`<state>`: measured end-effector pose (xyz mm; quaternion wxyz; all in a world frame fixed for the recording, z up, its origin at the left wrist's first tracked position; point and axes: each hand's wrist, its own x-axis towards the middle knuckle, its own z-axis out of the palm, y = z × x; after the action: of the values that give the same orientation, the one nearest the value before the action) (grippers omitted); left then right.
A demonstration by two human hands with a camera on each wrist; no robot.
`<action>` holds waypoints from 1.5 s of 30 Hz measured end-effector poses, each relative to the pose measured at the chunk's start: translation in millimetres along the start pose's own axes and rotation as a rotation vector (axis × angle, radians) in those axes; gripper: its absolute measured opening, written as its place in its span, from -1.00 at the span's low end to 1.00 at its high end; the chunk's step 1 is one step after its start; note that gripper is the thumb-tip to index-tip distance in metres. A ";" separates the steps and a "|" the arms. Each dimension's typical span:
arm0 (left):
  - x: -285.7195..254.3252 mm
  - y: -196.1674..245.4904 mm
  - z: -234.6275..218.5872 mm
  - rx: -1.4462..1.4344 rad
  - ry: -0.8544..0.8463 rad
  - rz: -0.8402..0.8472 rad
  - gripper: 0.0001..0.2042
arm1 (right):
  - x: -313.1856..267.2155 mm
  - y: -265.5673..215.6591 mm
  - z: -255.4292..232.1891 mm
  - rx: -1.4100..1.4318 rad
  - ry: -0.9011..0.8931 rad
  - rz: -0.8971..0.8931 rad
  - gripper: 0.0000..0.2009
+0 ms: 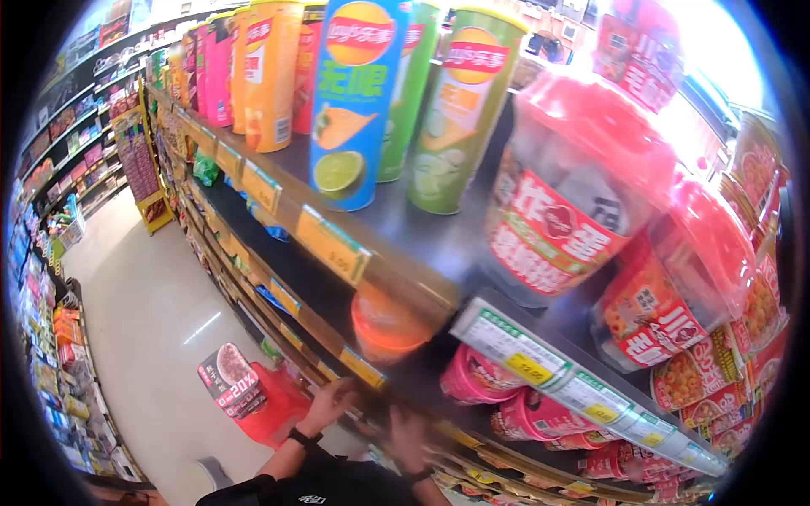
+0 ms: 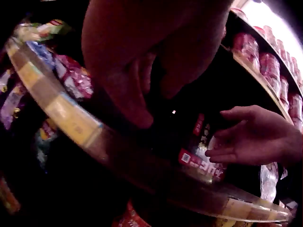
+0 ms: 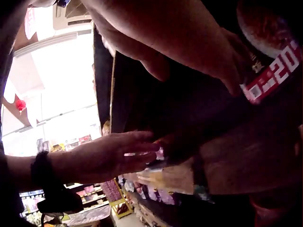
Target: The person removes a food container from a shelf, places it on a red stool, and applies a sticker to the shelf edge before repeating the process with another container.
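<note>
In the head view my left hand [image 1: 332,405], with a dark band at the wrist, is beside the lower shelf edge. Its fingers extend forward with nothing gripped in the right wrist view, where the left hand [image 3: 111,153] shows from the side. My right hand [image 1: 413,438] is blurred, just right of it by the same shelf. The left wrist view shows the right hand [image 2: 258,137] with spread fingers, overlapping a dark package with a red-and-white "20%" label [image 2: 201,165]. This label [image 3: 274,73] also lies right at the right fingertips in the right wrist view.
A red item with a "20%" card [image 1: 232,379] appears left of my hands. An orange tub [image 1: 388,325] sits on the shelf above them. Chip canisters [image 1: 350,110] and pink-lidded snack buckets [image 1: 557,211] line the top shelf. The aisle floor [image 1: 143,287] runs along the left.
</note>
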<state>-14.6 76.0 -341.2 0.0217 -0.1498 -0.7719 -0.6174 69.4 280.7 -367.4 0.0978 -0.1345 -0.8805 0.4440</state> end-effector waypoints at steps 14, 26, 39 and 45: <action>-95.8 -92.8 -209.3 0.807 0.562 -0.325 -0.40 | 1.3 -142.0 146.4 0.291 -0.438 -0.420 -0.58; -124.7 -157.9 -254.7 0.689 0.454 -0.430 -0.20 | 17.6 -122.3 302.9 0.186 -0.531 -0.451 -0.49; -128.5 -189.7 -293.0 -0.261 0.452 -0.465 -0.27 | 26.6 -68.8 402.4 0.160 -0.641 -0.563 -0.31; -131.9 -193.6 -306.1 -0.415 0.263 -0.640 -0.41 | 31.3 -88.2 400.5 0.159 -0.686 -0.529 -0.37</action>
<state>14.9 -282.0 -480.8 -0.1041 0.1771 -0.6291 -0.7497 -90.2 -62.0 -529.5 -0.0800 0.2586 -0.8291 0.4892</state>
